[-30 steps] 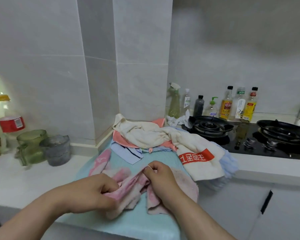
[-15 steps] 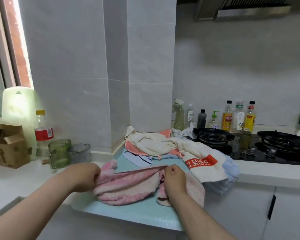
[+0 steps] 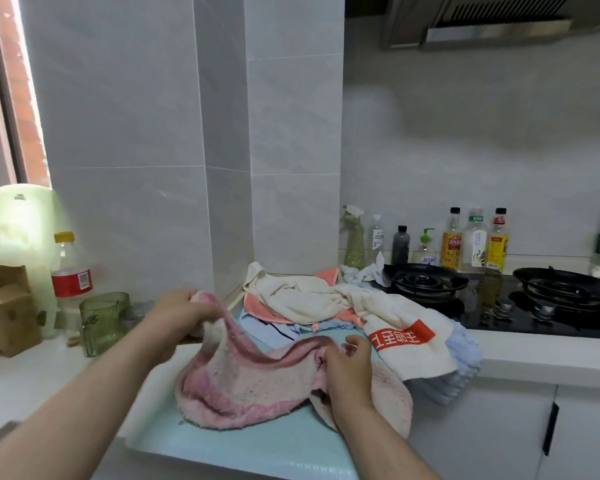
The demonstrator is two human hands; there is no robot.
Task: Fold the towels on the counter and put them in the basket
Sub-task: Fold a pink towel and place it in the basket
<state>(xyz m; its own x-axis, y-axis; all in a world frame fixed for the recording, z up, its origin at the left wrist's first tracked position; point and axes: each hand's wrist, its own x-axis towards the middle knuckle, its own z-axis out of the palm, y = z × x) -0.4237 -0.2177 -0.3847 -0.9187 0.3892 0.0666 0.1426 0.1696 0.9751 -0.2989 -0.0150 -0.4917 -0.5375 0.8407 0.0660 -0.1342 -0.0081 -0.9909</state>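
A pink towel (image 3: 253, 386) hangs between my two hands above the pale blue board (image 3: 243, 448) at the counter's front. My left hand (image 3: 184, 311) grips one end, raised to the left. My right hand (image 3: 347, 365) pinches the towel's top edge lower down on the right. Behind lies a pile of towels: a cream towel (image 3: 309, 299) on top, a cream one with a red printed patch (image 3: 409, 344) draped over the counter edge, an orange-pink one (image 3: 257, 306) and light blue ones (image 3: 465, 355) beneath. No basket is in view.
A gas hob (image 3: 499, 299) with two burners sits to the right, with several bottles (image 3: 475, 240) along the wall. At the left stand a green glass mug (image 3: 103, 320), a red-labelled bottle (image 3: 70, 271), a white jug and a cardboard box (image 3: 4, 306).
My left hand has lifted its end of the pink towel up and to the left, stretching the towel out; my right hand holds its edge near the same spot. The camera has tilted upward.
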